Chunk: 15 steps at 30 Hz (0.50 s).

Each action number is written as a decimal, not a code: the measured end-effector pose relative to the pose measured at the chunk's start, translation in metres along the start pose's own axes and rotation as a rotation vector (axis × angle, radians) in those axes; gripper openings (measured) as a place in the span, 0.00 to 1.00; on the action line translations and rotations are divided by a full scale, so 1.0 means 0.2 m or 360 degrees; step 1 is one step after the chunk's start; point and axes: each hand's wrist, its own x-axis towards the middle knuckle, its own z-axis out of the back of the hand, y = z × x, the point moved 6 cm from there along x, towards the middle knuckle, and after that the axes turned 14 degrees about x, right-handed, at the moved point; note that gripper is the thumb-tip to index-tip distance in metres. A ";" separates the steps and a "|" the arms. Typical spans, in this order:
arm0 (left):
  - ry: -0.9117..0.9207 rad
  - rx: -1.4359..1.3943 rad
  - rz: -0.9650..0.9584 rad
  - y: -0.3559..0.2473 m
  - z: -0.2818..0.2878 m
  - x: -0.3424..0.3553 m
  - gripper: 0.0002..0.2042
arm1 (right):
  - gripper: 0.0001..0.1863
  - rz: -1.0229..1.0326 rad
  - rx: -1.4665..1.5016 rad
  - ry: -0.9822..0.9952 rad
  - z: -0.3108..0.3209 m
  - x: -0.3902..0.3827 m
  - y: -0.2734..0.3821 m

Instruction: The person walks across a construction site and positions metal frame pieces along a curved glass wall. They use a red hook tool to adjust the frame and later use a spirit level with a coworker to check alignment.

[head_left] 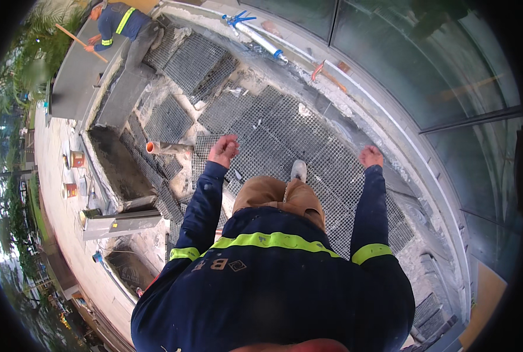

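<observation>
Left grip (223, 151) and right grip (371, 156) hang released over grating (273, 138), room between them, the right nearer the concrete edge (355, 120).

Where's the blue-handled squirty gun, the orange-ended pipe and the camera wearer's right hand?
Blue-handled caulking gun (260, 40), head view: middle of its barrel.
Orange-ended pipe (170, 148), head view: middle of its side.
Right hand (371, 156), head view: the hand's middle.

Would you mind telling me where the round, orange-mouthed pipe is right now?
In the head view, the round, orange-mouthed pipe is left of centre, just left of the person's left hand and close to dark mesh panels.
</observation>
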 end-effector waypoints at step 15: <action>0.0879 0.1572 0.1101 1.74 0.26 -0.25 0.13 | 0.12 -0.0618 -0.2696 0.1258 -0.16 -0.51 -0.71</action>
